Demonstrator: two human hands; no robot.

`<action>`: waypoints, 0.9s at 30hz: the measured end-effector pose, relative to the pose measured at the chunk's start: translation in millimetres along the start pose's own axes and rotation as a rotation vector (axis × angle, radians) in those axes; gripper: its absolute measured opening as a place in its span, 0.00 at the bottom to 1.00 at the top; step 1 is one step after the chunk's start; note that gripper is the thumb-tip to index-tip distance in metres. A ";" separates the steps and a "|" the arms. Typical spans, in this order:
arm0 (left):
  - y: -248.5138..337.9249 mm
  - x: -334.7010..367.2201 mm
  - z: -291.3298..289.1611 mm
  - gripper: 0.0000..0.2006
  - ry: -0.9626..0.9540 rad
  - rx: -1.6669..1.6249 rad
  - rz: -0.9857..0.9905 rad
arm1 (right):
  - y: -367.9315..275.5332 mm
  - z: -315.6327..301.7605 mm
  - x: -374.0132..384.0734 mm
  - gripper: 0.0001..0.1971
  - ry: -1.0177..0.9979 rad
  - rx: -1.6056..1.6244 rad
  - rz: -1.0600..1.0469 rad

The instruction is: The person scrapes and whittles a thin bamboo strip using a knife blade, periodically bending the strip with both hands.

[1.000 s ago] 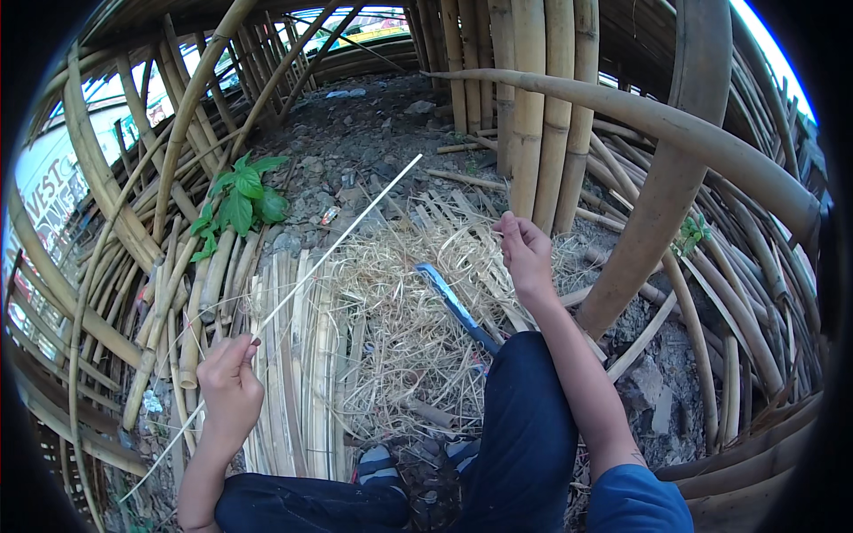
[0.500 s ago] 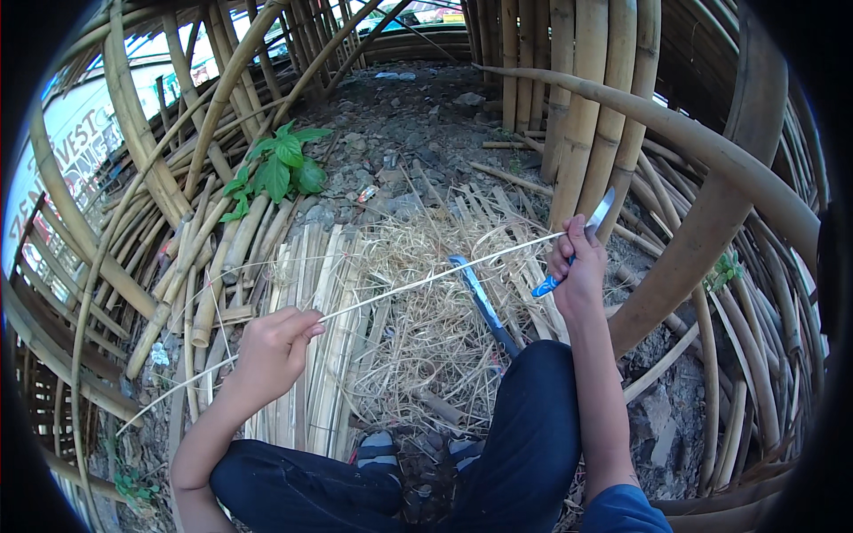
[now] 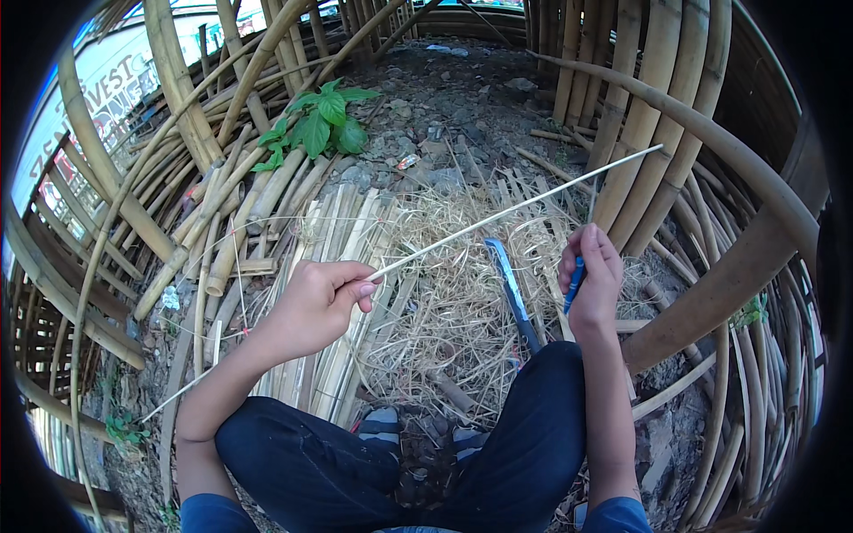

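Observation:
My left hand (image 3: pixel 322 309) pinches a long, thin bamboo strip (image 3: pixel 515 210) between thumb and fingers. The strip slants up to the right, its far end standing free in front of the upright poles; its other end passes under my left forearm toward the ground. My right hand (image 3: pixel 593 282) is closed round the blue handle (image 3: pixel 576 279) of a small knife, whose blade points up and shows only as a thin edge. It is apart from the strip. Below lies a heap of pale bamboo shavings (image 3: pixel 444 311), between my hands.
Split bamboo slats (image 3: pixel 330 258) lie left of the shavings. A long blue-and-silver tool (image 3: pixel 506 277) with a dark end leans by my right knee. Upright bamboo poles (image 3: pixel 662 115) and a thick slanting pole (image 3: pixel 702 275) stand at right. A leafy green plant (image 3: pixel 324 124) grows at far left.
My right hand has come off the strip's far end and dropped lower, its knife turned more upright. My left hand has shifted right and up, and the view has swung left.

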State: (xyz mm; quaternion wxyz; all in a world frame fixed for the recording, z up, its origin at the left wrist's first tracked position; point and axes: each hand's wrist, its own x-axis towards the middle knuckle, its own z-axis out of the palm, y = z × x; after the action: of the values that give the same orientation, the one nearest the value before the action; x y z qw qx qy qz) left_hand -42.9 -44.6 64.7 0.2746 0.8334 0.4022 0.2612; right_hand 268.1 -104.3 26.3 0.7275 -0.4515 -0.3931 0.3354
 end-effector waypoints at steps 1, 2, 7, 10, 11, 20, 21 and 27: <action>1.1 2.0 1.0 0.07 -0.063 -0.084 -0.033 | -0.1 13.7 -5.0 0.13 -0.172 -0.014 0.072; 2.8 2.4 0.6 0.08 -0.123 -0.167 -0.068 | 5.1 27.2 -9.5 0.12 -0.320 0.068 0.143; 15.8 19.6 5.7 0.09 -0.331 -0.603 -0.143 | 11.1 63.8 -20.2 0.11 -0.710 -0.043 0.315; 9.4 23.6 9.5 0.10 -0.401 -0.754 -0.203 | 17.5 74.7 -21.5 0.11 -0.841 -0.087 0.368; 6.7 23.3 9.3 0.12 -0.426 -0.818 -0.222 | 16.6 79.2 -22.7 0.11 -0.870 -0.091 0.376; 14.1 20.5 12.5 0.11 -0.299 -0.619 -0.130 | 21.0 78.5 -19.7 0.11 -0.826 -0.167 0.404; 13.7 21.9 14.6 0.11 -0.302 -0.617 -0.130 | 20.4 76.8 -19.8 0.11 -0.803 -0.181 0.371; 4.8 21.9 5.4 0.09 -0.249 -0.778 -0.236 | 18.0 62.0 -8.7 0.11 -0.592 -0.186 0.303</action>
State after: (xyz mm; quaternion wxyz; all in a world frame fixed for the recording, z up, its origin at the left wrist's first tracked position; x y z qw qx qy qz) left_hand -25.0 -30.6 68.7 0.6432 0.6410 0.3301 0.2579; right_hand 207.4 -80.6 25.0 0.4796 -0.4523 -0.5444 0.5187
